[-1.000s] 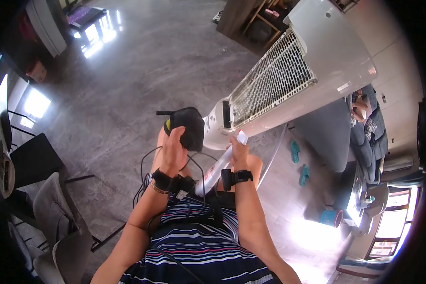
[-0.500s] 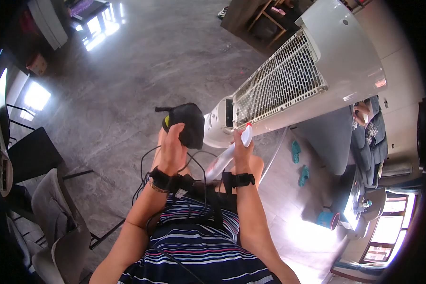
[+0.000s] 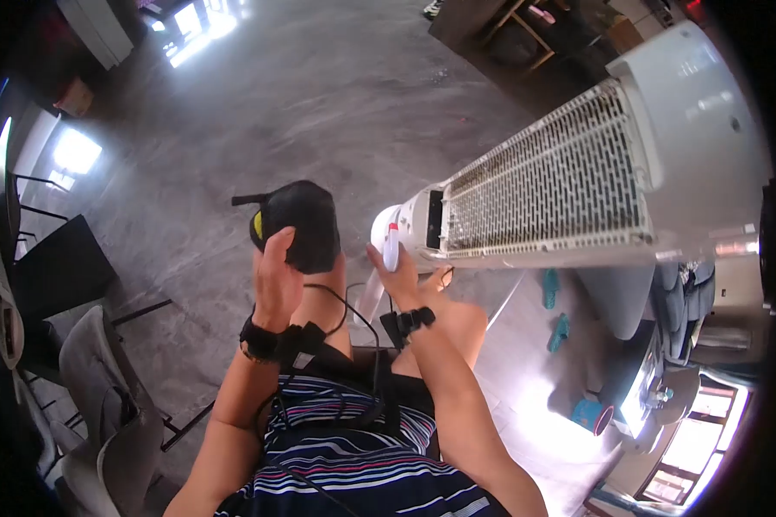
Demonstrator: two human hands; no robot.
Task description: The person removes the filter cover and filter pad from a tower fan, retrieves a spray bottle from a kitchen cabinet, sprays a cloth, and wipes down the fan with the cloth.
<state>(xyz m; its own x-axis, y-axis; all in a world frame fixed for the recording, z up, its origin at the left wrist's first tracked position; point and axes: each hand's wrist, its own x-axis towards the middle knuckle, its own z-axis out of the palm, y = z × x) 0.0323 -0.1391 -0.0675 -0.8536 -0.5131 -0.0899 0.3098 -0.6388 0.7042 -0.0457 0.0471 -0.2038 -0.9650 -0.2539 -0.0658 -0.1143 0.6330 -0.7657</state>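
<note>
My left hand (image 3: 276, 280) is closed around a black, soft-looking item (image 3: 306, 226) with a yellow-green patch and a short strap sticking out to the left; I cannot tell its exact kind. My right hand (image 3: 397, 277) grips a white spray bottle (image 3: 391, 252) with a red nozzle tip, its translucent body hanging below the fingers. Just beyond the bottle stands a tall white floor-standing appliance (image 3: 707, 121), its open front showing a slotted grille (image 3: 547, 177). Neither hand touches the grille. Black cables run between my wrists.
Grey chairs (image 3: 103, 405) and a dark table edge are on the left. Teal slippers (image 3: 559, 332) lie on the floor to the right, near a blue bucket (image 3: 588, 415) and a grey sofa (image 3: 616, 297). Wooden furniture (image 3: 509, 39) stands behind the appliance.
Both hands have shifted left in view, the black item and spray bottle still held. The bottle is now more upright. The appliance appears larger and further right as my view shifts.
</note>
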